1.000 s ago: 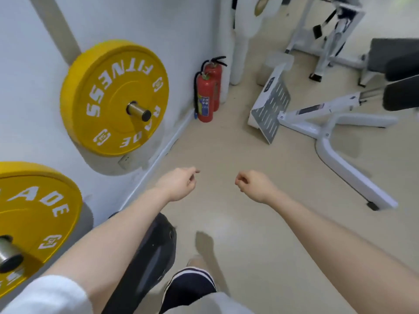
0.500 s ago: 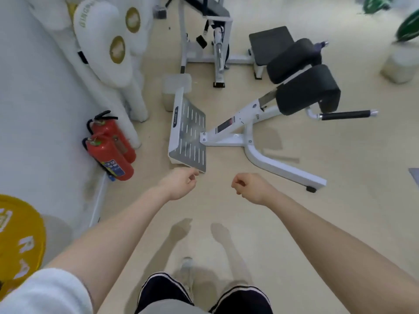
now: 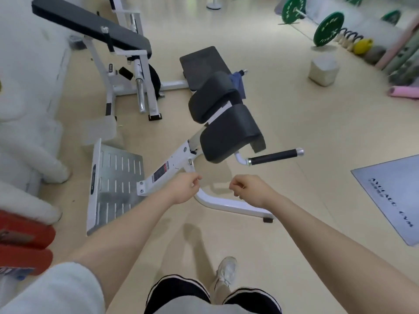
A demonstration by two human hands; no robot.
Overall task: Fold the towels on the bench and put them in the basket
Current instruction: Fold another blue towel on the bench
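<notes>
A blue towel [image 3: 238,84] hangs over the far side of a white-framed exercise bench, partly hidden behind its black pads [image 3: 229,132]. My left hand [image 3: 183,188] and my right hand [image 3: 249,189] are held out in front of me above the bench's white base tube, close to each other. Both have their fingers curled into fists and hold nothing. The flat black seat pad [image 3: 204,62] lies just beyond the towel. I cannot make out a basket for certain.
A metal footplate [image 3: 115,184] lies left of my hands, red fire extinguishers [image 3: 25,241] at the left edge. An incline bench [image 3: 90,28] stands at the back left. A beige block [image 3: 324,69], green weight plates [image 3: 328,28] and a grey mat [image 3: 394,196] are to the right.
My view has swung right, from the wall with yellow plates to the bench, which is now closer. My hands stay curled in front of me.
</notes>
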